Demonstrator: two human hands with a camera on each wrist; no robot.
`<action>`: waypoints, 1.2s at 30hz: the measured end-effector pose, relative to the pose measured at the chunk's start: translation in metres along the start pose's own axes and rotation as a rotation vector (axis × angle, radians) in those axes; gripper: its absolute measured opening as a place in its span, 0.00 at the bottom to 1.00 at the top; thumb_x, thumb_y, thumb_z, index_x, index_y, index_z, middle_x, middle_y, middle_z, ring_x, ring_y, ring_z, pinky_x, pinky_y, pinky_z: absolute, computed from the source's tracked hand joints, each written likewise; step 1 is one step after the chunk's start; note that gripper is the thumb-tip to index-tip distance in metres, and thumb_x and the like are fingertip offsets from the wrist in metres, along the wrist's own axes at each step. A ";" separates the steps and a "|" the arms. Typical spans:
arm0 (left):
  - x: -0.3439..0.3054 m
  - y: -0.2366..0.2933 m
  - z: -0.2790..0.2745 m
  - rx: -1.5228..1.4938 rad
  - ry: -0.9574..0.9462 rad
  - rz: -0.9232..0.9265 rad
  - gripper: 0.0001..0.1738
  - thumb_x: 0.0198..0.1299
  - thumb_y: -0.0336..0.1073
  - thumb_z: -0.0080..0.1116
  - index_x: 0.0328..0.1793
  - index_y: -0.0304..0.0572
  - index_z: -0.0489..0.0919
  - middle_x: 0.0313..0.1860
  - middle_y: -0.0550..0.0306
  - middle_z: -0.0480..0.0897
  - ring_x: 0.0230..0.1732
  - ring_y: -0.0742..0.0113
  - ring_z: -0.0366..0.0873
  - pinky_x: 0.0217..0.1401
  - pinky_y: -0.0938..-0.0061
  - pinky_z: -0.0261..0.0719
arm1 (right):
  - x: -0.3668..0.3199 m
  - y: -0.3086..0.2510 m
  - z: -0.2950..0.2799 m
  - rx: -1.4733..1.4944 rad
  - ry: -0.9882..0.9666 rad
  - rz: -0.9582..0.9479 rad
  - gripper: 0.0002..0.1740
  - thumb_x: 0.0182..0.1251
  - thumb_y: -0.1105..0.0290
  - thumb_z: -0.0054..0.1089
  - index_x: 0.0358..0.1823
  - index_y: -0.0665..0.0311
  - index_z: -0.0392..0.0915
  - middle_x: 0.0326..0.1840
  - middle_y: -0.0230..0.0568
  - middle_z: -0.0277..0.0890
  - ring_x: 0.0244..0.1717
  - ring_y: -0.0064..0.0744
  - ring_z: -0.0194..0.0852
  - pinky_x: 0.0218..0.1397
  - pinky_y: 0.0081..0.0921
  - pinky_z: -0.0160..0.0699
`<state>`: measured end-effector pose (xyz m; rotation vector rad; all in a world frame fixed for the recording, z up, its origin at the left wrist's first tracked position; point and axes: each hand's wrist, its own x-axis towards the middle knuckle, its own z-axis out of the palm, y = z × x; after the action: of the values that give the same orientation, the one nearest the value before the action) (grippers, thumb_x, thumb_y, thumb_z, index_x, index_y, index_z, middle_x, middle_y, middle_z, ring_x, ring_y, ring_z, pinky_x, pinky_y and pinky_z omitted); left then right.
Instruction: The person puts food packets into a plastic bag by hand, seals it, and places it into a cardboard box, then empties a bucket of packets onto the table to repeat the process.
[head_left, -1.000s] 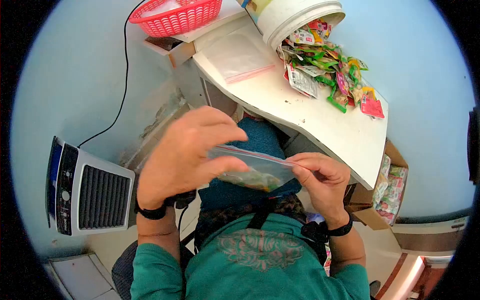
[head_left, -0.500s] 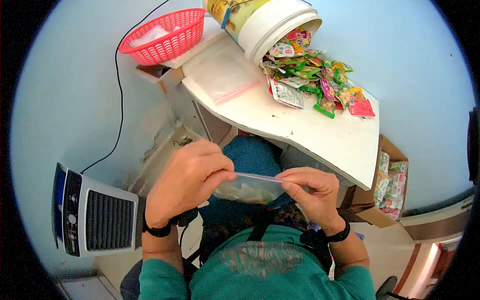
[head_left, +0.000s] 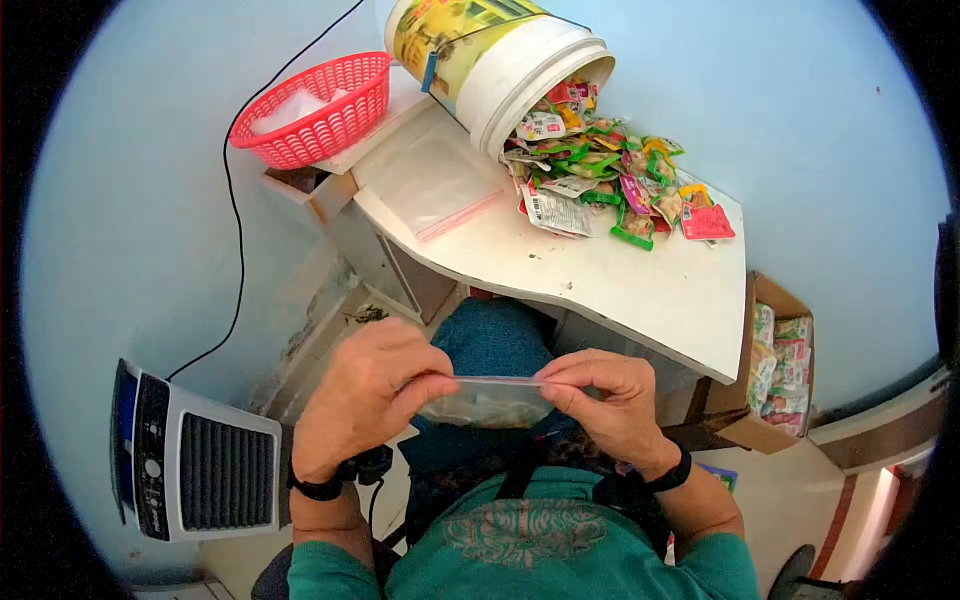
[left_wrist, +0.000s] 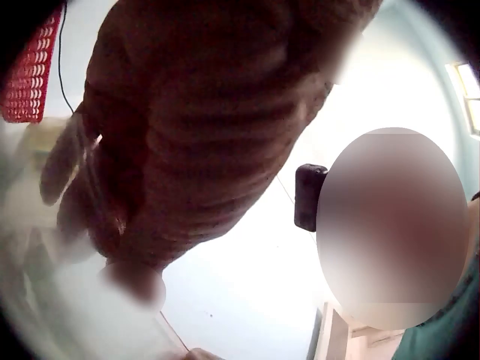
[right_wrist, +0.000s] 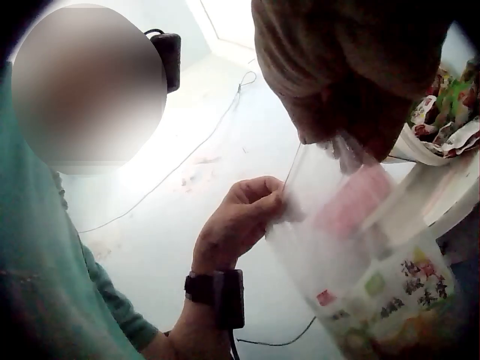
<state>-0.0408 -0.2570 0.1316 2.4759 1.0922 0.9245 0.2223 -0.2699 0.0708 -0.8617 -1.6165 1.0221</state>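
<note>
A clear zip-top bag [head_left: 490, 408] is stretched level over the person's lap. At one end of its top edge the left hand [head_left: 372, 392] pinches it between thumb and fingers. The right hand [head_left: 612, 402] pinches the same edge near the other end, thumb underneath. Through the plastic in the right wrist view shows a printed snack packet [right_wrist: 409, 296] with green and red marks, low in the bag. In the left wrist view the left hand [left_wrist: 202, 135] is dark and close, and the bag [left_wrist: 67, 300] is a hazy sheet beside it.
Beyond the hands, a white table [head_left: 650, 305] bears a tipped bucket [head_left: 500, 80] spilling snack packets [head_left: 600, 175], and flat clear bags [head_left: 430, 185]. A red basket [head_left: 320, 115] stands left of them. A cooler [head_left: 215, 460] is at left, a cardboard box [head_left: 765, 425] of packets at right.
The left hand, at first spread apart from the bag's edge, has come to it and pinches it. Both hands have drawn the edge level; the head view has shifted.
</note>
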 end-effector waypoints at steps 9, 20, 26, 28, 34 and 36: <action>-0.013 -0.018 -0.023 -0.018 -0.022 -0.103 0.06 0.50 0.31 0.72 0.32 0.42 0.84 0.27 0.55 0.80 0.32 0.55 0.78 0.34 0.65 0.75 | 0.000 0.000 -0.001 0.030 0.017 0.002 0.02 0.61 0.77 0.69 0.34 0.68 0.87 0.38 0.43 0.87 0.40 0.28 0.85 0.45 0.23 0.82; -0.011 -0.006 -0.028 0.016 0.069 -0.074 0.20 0.44 0.43 0.77 0.35 0.36 0.83 0.35 0.49 0.83 0.37 0.52 0.80 0.39 0.65 0.77 | 0.004 -0.003 -0.002 0.012 -0.016 -0.004 0.04 0.60 0.78 0.70 0.36 0.69 0.87 0.38 0.43 0.87 0.39 0.28 0.84 0.44 0.23 0.81; 0.003 0.001 0.006 0.068 0.006 0.032 0.15 0.48 0.38 0.74 0.38 0.39 0.83 0.36 0.50 0.82 0.40 0.50 0.81 0.42 0.62 0.78 | 0.010 -0.004 0.000 -0.019 -0.046 0.019 0.04 0.58 0.79 0.70 0.36 0.68 0.87 0.38 0.43 0.87 0.39 0.29 0.85 0.44 0.23 0.82; 0.006 -0.002 0.011 0.103 -0.013 0.022 0.11 0.50 0.35 0.73 0.35 0.39 0.83 0.33 0.52 0.82 0.38 0.51 0.80 0.39 0.63 0.77 | 0.012 -0.003 0.001 0.000 -0.044 0.016 0.04 0.58 0.79 0.71 0.35 0.68 0.87 0.39 0.43 0.87 0.39 0.30 0.85 0.45 0.23 0.82; 0.005 -0.001 0.013 0.105 0.078 0.019 0.09 0.51 0.34 0.71 0.30 0.40 0.81 0.28 0.54 0.80 0.32 0.52 0.79 0.35 0.63 0.76 | 0.017 0.017 -0.007 0.181 -0.202 0.018 0.27 0.55 0.75 0.76 0.57 0.70 0.78 0.59 0.45 0.80 0.59 0.32 0.78 0.63 0.28 0.75; 0.005 0.002 0.013 0.099 0.052 0.022 0.09 0.51 0.34 0.71 0.30 0.40 0.81 0.28 0.54 0.80 0.32 0.52 0.79 0.34 0.63 0.76 | 0.022 0.021 -0.006 0.181 -0.313 0.061 0.39 0.53 0.73 0.78 0.68 0.70 0.71 0.67 0.45 0.74 0.68 0.33 0.71 0.71 0.31 0.68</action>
<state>-0.0290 -0.2548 0.1248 2.5608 1.1562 0.9692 0.2231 -0.2406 0.0606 -0.6556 -1.7295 1.3780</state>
